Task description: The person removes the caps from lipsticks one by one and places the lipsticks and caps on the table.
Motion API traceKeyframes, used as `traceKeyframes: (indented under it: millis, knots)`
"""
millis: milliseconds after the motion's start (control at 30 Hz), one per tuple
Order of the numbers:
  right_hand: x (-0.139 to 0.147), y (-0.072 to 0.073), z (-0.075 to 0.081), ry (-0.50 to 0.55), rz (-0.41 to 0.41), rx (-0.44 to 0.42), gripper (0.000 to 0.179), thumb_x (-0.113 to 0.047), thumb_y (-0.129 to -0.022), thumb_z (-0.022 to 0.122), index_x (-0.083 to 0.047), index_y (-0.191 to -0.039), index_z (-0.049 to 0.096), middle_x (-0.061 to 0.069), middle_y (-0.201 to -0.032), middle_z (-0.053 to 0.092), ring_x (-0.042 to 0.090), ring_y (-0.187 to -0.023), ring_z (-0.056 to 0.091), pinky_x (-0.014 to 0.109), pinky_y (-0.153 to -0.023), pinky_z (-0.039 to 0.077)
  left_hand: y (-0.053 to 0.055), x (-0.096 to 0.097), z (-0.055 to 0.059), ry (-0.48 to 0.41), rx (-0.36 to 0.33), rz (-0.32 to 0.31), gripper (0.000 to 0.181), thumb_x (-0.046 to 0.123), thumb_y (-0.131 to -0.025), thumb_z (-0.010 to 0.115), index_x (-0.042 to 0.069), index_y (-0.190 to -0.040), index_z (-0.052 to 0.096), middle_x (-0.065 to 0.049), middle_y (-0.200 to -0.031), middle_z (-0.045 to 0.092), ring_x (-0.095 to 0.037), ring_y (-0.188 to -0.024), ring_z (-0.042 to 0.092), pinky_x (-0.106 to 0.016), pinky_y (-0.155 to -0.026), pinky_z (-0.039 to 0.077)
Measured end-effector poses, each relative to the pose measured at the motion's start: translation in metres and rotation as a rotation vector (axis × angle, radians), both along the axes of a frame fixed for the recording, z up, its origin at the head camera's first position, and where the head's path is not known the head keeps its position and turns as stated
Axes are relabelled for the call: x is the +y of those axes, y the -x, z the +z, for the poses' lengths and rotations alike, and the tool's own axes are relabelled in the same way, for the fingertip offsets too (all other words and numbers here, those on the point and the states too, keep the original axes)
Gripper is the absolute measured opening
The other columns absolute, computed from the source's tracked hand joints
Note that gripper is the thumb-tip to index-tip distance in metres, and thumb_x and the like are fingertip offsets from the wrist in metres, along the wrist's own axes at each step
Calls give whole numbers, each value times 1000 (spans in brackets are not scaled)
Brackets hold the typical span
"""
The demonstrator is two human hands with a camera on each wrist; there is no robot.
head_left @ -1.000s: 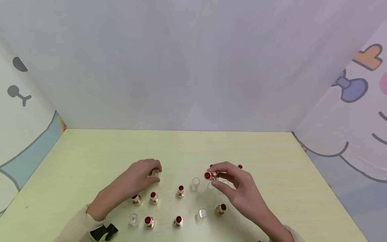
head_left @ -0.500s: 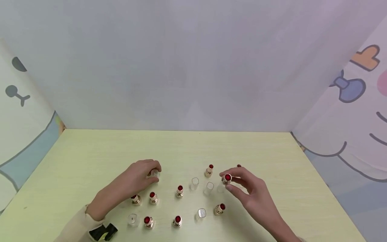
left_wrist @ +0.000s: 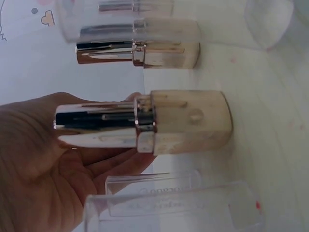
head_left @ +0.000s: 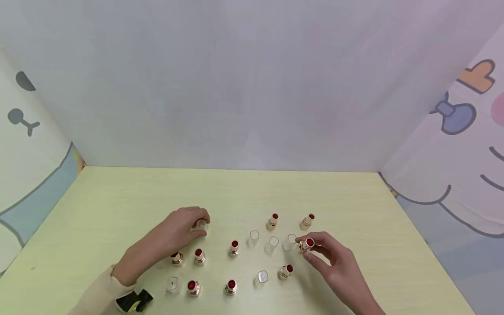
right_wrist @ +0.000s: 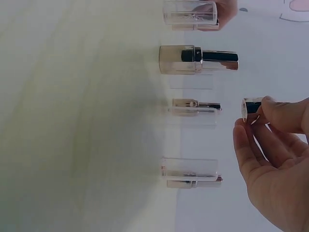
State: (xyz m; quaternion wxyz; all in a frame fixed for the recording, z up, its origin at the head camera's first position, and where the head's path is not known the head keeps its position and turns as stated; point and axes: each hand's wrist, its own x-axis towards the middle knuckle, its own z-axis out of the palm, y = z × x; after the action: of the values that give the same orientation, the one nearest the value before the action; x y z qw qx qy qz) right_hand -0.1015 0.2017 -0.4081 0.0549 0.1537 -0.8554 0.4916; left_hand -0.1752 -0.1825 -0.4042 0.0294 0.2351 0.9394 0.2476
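On the left side of the table, my left hand [head_left: 179, 229] grips a clear lipstick cap [head_left: 201, 225] between its thumb and fingers. My right hand [head_left: 340, 267] pinches an uncapped lipstick [head_left: 307, 245], gold with a dark red tip, by thumb and fingertips. In the right wrist view this lipstick [right_wrist: 252, 108] is off the table, its clear base facing the tabletop. Just left of it stands a clear cap [head_left: 290, 242]. Close in the left wrist view, a standing lipstick [left_wrist: 145, 122] hides part of my left hand [left_wrist: 63, 159]; what that hand grips is hidden there.
Behind my right hand stand two lipsticks, one at centre [head_left: 272, 222] and one farther right [head_left: 307, 222]. More uncapped lipsticks, such as one near the front [head_left: 231, 287], and several clear caps [head_left: 261, 278] stand upright across the table [head_left: 157, 188]. A pale curtain wall [head_left: 252, 87] rises behind.
My right hand has carried the lipstick rightward and nearer to me, uncovering the two lipsticks and the caps behind it. My left hand stays in place on its cap.
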Motion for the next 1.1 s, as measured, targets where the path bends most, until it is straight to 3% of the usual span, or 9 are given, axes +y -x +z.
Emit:
traceKeyframes:
  millis: [267, 400, 567, 1100]
  knots:
    - [7, -4, -18, 42, 4, -61, 28, -6, -93, 77, -14, -119, 68, 8, -115, 72, 9, -104, 71, 18, -96, 58, 0, -1, 0, 5, 6, -4, 17, 8, -89, 81, 12, -103, 72, 4, -97, 72, -11, -87, 65, -30, -75, 57]
    - [9, -4, -23, 29, 3, -116, 29, -6, -91, 79, -12, -117, 69, 1, -110, 72, 9, -101, 72, 19, -94, 60, 0, -1, 1, 2, 1, -6, 18, 9, -89, 82, 12, -104, 72, 4, -98, 72, -11, -87, 65, -30, -75, 57]
    - [11, -3, -26, -41, -9, -169, 26, -12, -89, 82, -22, -111, 71, -7, -107, 72, 5, -102, 71, 19, -92, 59, -1, -1, 2, -4, -2, -8, 16, 9, -89, 81, 13, -103, 73, 5, -96, 72, -9, -86, 64, -29, -74, 56]
    - [15, 3, -34, -134, 55, -228, 29, -6, -86, 84, -26, -103, 70, -9, -101, 71, 3, -95, 68, 21, -92, 61, -1, -2, 2, 4, -4, -8, 19, 9, -89, 82, 13, -105, 72, 4, -99, 72, -10, -89, 65, -31, -77, 57]
